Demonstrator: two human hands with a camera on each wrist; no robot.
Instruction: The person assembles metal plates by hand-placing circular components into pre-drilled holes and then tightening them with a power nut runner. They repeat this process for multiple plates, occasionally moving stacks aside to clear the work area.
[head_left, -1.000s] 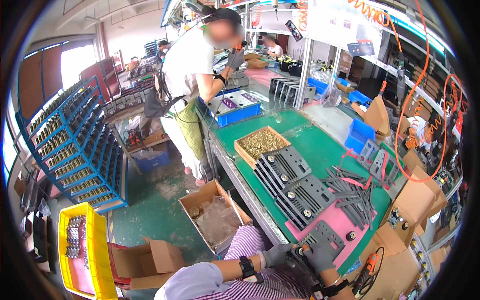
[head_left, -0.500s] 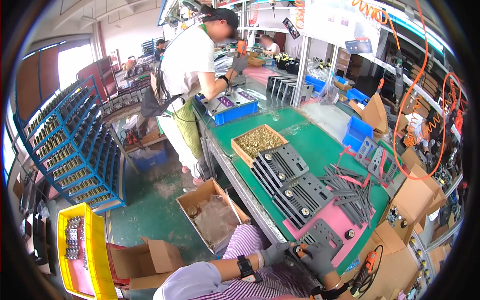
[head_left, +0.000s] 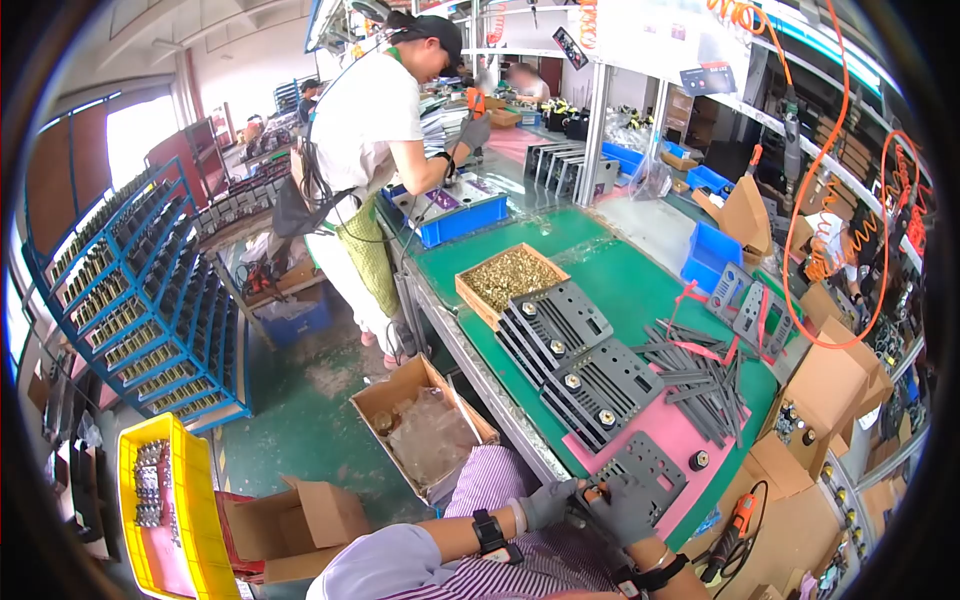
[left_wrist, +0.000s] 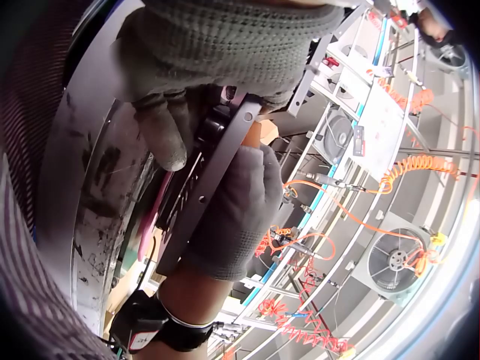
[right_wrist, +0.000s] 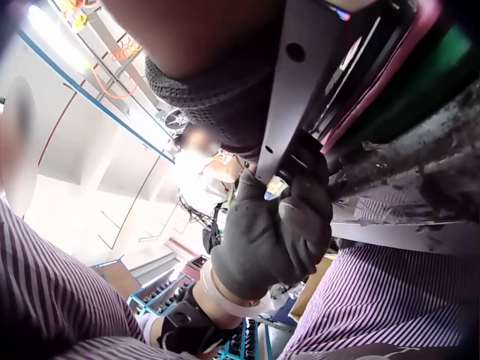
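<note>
Gloved hands meet low in the head view, at the near table edge. The left hand (head_left: pixel 548 505) curls its fingers round one end of a dark grey metal piece; the left wrist view shows its long flange with holes (left_wrist: pixel 217 169). Against the same piece, the right hand (head_left: pixel 622 512) has its fingers bent, with an orange-brown patch at the fingertips. A small black round part (left_wrist: pixel 212 127) sits between the hands beside the flange. In the right wrist view the left hand (right_wrist: pixel 270 236) grips the flange's end (right_wrist: pixel 281 127); the right fingertips are hidden there.
A slotted grey plate (head_left: pixel 640 475) lies on pink foam (head_left: pixel 685 500). Beyond are stacked plates with brass-coloured fittings (head_left: pixel 600 380), loose grey strips (head_left: pixel 700 385) and a box of small brass parts (head_left: pixel 510 278). A black round part (head_left: pixel 699 460) stands nearby. Another person (head_left: pixel 365 130) works further left.
The head view has shifted slightly, and the other person leans lower over the blue tray. Both hands stay together on the metal piece, with the right fingers slightly moved.
</note>
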